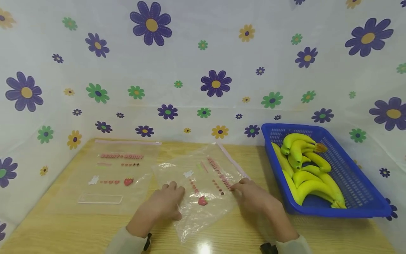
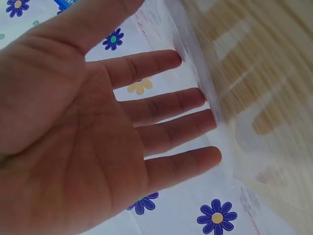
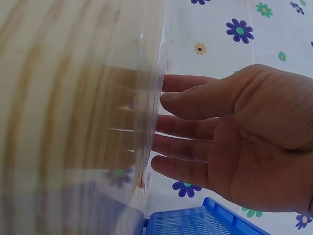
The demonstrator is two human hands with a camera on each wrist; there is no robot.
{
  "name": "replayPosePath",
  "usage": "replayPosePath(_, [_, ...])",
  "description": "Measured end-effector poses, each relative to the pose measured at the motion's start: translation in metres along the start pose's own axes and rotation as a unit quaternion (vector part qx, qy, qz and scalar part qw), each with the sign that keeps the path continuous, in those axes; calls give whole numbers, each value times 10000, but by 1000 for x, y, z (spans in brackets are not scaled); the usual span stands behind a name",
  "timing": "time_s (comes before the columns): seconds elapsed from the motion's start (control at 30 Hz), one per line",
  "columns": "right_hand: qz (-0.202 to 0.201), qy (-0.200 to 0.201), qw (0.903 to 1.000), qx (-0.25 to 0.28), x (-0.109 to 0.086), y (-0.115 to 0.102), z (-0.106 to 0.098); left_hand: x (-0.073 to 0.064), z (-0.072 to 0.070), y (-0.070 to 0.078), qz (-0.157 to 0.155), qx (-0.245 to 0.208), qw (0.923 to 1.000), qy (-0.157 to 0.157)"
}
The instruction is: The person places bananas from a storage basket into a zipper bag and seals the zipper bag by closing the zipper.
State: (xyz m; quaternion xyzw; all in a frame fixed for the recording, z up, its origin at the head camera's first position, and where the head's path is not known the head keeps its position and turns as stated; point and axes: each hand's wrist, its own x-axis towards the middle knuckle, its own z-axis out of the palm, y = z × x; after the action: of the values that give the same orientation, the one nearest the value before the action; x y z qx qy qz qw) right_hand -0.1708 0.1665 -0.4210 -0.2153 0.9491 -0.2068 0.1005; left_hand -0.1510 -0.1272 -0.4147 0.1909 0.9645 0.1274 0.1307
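A clear zip bag (image 1: 203, 218) with pink lettering, a rabbit and a strawberry lies slanted on the wooden table, its pink zip strip toward the upper right. On its left part rests my left hand (image 1: 166, 201); the left wrist view shows the palm (image 2: 73, 132) with straight, spread fingers whose tips meet the plastic. My right hand (image 1: 258, 197) touches the bag beside the zip strip. In the right wrist view its fingers (image 3: 181, 169) reach out nearly straight against the film, thumb close to the index finger, with no fold of plastic visibly pinched.
A second bag (image 1: 127, 192) with the same print lies flat at the left. To the right stands a blue plastic basket (image 1: 358, 183) holding several yellow bananas (image 1: 317, 187). Behind the table hangs a white flower-patterned sheet (image 1: 184, 63).
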Motion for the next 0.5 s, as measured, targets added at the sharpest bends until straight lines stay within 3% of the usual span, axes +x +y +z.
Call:
replayPosePath(0.17, [18, -110, 9999, -39, 0, 0, 0, 1, -3, 0, -47, 74, 10000, 21])
replayPosePath(0.5, [-84, 66, 9999, -37, 1, 2, 1, 0, 2, 17, -37, 104, 9999, -70])
